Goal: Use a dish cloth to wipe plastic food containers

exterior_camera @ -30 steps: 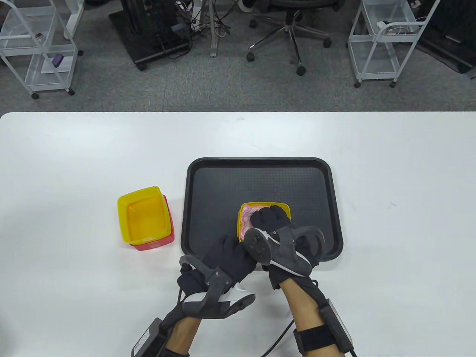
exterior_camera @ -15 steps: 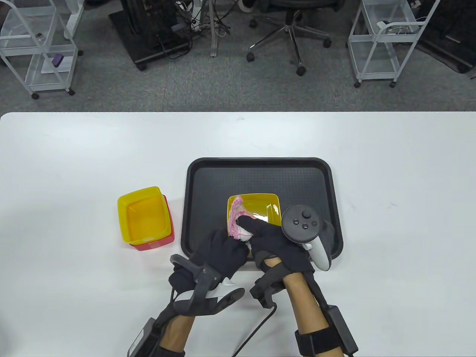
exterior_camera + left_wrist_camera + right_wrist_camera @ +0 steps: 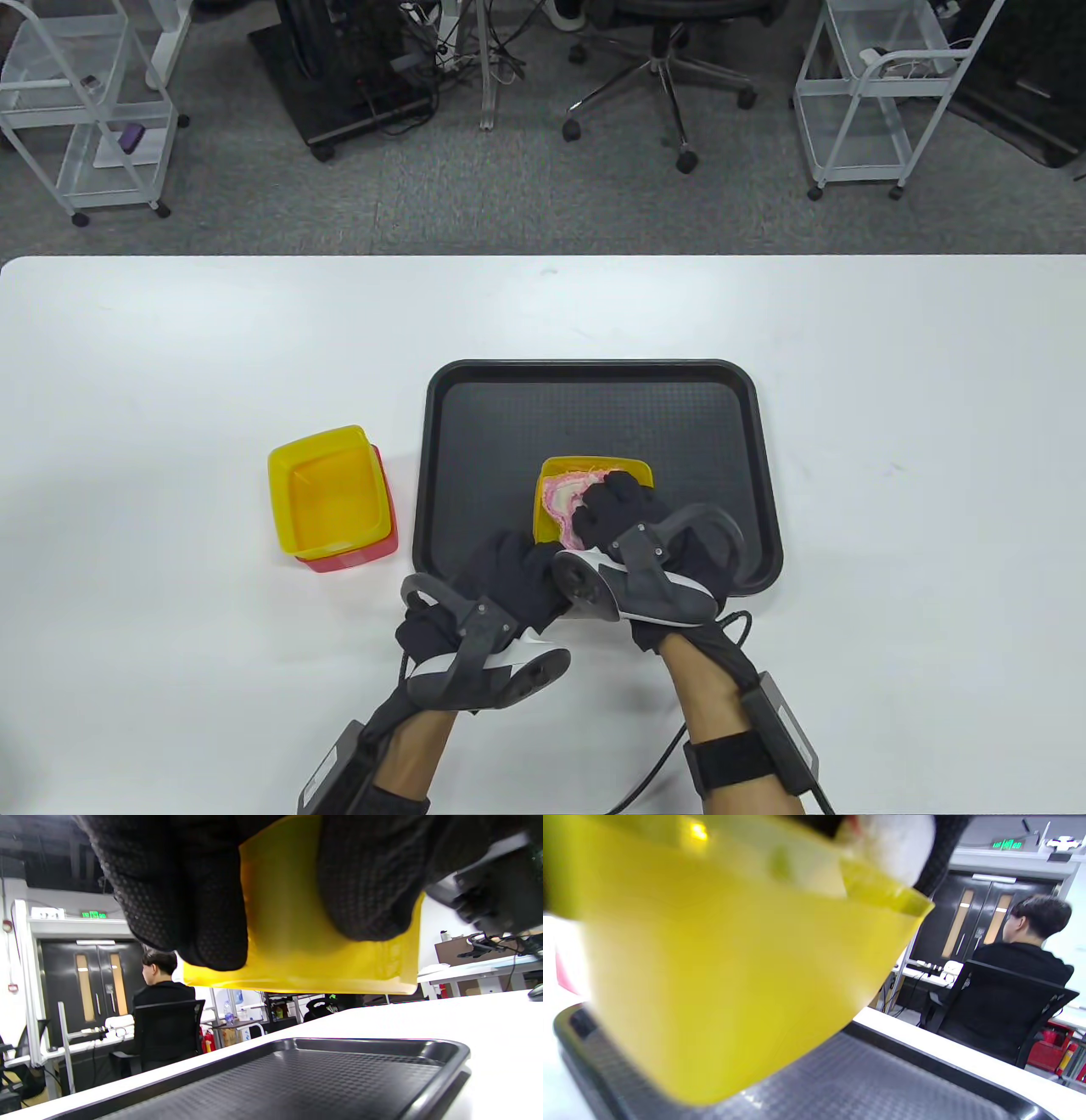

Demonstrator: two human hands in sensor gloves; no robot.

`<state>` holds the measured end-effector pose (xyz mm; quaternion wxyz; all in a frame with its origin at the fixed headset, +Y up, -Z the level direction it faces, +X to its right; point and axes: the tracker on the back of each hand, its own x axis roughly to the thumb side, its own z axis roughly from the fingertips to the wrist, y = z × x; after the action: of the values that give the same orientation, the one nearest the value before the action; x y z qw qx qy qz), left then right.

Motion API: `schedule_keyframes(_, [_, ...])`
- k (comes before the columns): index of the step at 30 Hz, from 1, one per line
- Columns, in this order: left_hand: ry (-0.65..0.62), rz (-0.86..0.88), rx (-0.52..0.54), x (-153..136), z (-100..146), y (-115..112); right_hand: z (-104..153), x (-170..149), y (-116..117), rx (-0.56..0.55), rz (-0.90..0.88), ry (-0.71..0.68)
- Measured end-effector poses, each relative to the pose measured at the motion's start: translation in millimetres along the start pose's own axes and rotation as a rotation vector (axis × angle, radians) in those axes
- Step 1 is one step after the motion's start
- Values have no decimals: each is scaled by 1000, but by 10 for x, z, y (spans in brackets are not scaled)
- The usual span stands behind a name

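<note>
On the left of the white counter (image 3: pixel 170 382) I see a yellow tub (image 3: pixel 327 492) sitting inside a red tub (image 3: pixel 386 543), just beside the black tray (image 3: pixel 594 373). Nobody touches those two.

Next comes my left hand (image 3: pixel 509 586). Its grip is closed on the yellow food container (image 3: pixel 594 467), with the gloved fingers (image 3: pixel 191 899) pressed flat on an outer wall. In the left wrist view the container hangs above the tray floor, so I think it is lifted and tipped, not resting.

I think this container is very light and a bit bendy, with smooth, slippery walls. Holding it by a wall and the rim, as my left hand does, looks like the best place. A hard squeeze could bend it; a soft one could let it slide.

It is bright yellow, see-through in thin spots, square with round corners and a small lip on top.

Then the pink and white dish cloth (image 3: pixel 564 501) sits bunched inside it. It looks soft and floppy.

Last, my right hand (image 3: pixel 632 518) has its grip closed on the cloth, pressing it into the container.
</note>
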<state>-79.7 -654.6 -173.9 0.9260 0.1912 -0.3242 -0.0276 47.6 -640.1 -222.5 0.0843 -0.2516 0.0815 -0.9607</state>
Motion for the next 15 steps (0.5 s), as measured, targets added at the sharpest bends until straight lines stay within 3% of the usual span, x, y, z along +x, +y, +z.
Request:
schedule_keyframes(7, [28, 38, -64, -64, -16, -70, 70, -50, 26, -226, 3, 75])
schedule_keyframes(10, [39, 31, -109, -118, 3, -112, 148, -116, -35, -366, -24, 185])
schedule_keyframes(12, [84, 16, -120, -181, 25, -153, 212, -195, -31, -394, -39, 274])
schedule_keyframes(15, [202, 68, -120, -349, 37, -178, 360, -265, 61, -475, -217, 336])
